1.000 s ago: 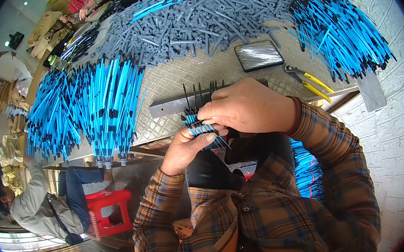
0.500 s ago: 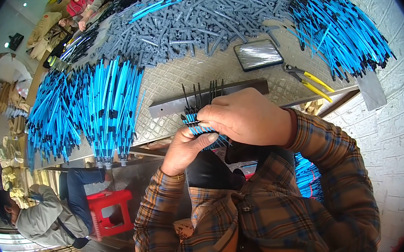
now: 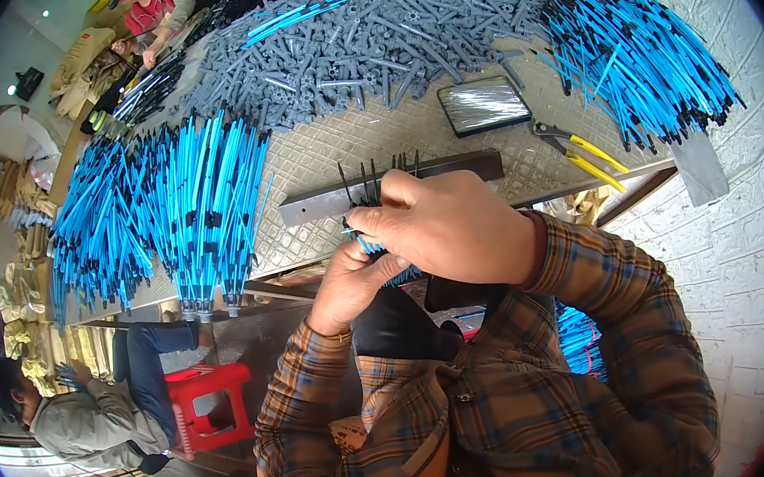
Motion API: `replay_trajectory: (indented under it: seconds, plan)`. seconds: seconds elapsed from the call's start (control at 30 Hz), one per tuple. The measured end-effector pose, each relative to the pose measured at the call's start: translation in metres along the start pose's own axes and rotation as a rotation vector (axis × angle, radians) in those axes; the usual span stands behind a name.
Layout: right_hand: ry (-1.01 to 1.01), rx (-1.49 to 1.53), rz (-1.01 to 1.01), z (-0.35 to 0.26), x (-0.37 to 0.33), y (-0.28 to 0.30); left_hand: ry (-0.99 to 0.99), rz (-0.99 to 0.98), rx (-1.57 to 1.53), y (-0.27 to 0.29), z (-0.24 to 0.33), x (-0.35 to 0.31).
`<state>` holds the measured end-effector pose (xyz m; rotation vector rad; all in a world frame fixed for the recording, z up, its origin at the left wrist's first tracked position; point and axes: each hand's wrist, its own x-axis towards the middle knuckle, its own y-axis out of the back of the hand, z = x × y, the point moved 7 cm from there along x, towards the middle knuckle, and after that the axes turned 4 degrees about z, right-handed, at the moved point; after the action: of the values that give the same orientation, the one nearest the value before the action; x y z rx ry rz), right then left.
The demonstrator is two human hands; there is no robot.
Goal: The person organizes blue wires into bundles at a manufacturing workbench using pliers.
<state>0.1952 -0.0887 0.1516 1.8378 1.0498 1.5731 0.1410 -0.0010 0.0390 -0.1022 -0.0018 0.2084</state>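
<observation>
A small bunch of thin blue rods with black ends [image 3: 366, 243] is gripped in my left hand [image 3: 343, 290], above my lap at the table's near edge. My right hand [image 3: 461, 229] lies over the bunch from the right, its thumb and forefinger closed at the rods' black upper ends. What those fingers pinch is hidden behind the hand. Several thin black tips [image 3: 347, 184] rise past my hands, in front of a dark metal bar [image 3: 305, 209] on the table. Beneath my hands the lower part of the bunch is mostly covered.
Blue rod bundles stand at left [image 3: 208, 197] and right [image 3: 643, 63]. Behind spreads a pile of grey tubular parts [image 3: 360, 48]. A box of thin silvery pins [image 3: 485, 104] and yellow-handled pliers [image 3: 591, 158] lie right. One person [image 3: 157, 14] works far left; another [image 3: 91, 413] sits by a red stool [image 3: 208, 409].
My right hand has shifted slightly left and rolled over the bunch, covering more of the rods. My left hand keeps its hold. The view has moved a little.
</observation>
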Motion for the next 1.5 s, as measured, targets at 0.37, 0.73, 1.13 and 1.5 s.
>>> replay_trajectory:
  seconds: [0.37, 0.73, 1.13, 1.5]
  plan:
    - [-0.026, 0.033, 0.004, 0.005, -0.003, 0.004, 0.019, 0.047, -0.114, 0.005, -0.007, -0.002]
    - [0.017, 0.028, -0.027, 0.001, 0.0, 0.005, 0.012, 0.032, -0.082, 0.001, -0.003, -0.002]
    - [-0.002, 0.039, 0.171, -0.008, 0.001, 0.004, 0.032, 0.076, 0.006, -0.005, -0.001, -0.003]
    - [0.016, -0.001, 0.188, -0.002, 0.016, -0.015, -0.05, 0.279, -0.026, 0.011, -0.014, -0.003]
